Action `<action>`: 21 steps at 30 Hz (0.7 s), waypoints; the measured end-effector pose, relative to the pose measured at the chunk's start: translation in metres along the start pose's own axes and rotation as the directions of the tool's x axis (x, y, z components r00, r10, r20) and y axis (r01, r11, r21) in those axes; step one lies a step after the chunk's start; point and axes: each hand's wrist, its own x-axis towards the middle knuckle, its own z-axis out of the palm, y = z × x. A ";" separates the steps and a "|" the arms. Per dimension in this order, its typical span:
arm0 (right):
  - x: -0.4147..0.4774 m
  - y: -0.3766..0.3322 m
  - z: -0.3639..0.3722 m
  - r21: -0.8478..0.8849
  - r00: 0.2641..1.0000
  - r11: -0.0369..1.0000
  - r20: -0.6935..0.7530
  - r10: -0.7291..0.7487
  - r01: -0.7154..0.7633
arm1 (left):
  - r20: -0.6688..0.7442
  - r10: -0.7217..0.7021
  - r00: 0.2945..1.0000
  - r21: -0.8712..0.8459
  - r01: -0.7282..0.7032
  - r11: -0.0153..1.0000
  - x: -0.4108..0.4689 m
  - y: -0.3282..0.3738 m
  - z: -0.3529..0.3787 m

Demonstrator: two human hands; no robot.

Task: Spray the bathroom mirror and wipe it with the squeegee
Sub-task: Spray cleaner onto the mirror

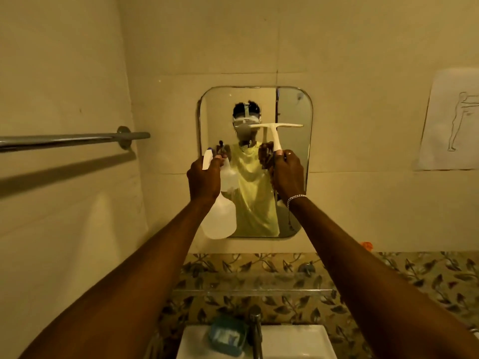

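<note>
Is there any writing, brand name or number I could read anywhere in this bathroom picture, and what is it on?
No readable text anywhere.
Sheet of paper on the wall: only a line drawing of a standing figure, no words.
Spray bottle in the left hand: no label visible.
Squeegee in the right hand: plain, no marking.
Blue soap dish on the sink: contents too blurred to read.

Dim, warm yellow-amber cast over whole frame. Light seems to come from above: towel rail point(72, 140) at 9 o'clock throws broad soft shadow below itself on wall point(77, 73). Mirror point(293, 104) near centre free of harsh glare, reflection murky. Forearms at 7 and 5 o'clock dark, low detail. Wide-angle bulge bends rail and tile joints near edges. Sink point(298, 343) at 6 o'clock soft, slightly blurred. Overall grain, mild softness.
</note>
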 end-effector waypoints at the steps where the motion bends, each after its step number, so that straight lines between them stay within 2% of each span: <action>1: 0.001 -0.001 0.002 0.000 1.000 1.000 -0.003 -0.002 0.002 | 0.012 -0.004 1.000 0.002 0.004 1.000 0.001 0.000 0.001; 7: 0.011 -0.010 0.007 0.008 0.999 1.000 -0.041 -0.009 0.009 | 0.049 0.043 0.998 -0.011 -0.042 0.999 0.003 0.002 0.009; 14: 0.018 -0.007 0.001 0.036 0.995 0.999 -0.095 -0.017 0.021 | 0.121 0.055 0.991 0.110 -0.069 0.992 -0.012 -0.011 0.022; 18: 0.016 -0.001 -0.003 0.081 0.997 0.997 -0.083 -0.003 0.010 | 0.192 -0.076 0.978 0.040 0.070 0.997 -0.030 -0.035 0.022; 21: 0.013 0.006 -0.003 0.064 0.996 0.998 -0.084 -0.003 0.008 | 0.173 -0.147 0.974 0.122 0.126 0.984 -0.055 -0.063 0.026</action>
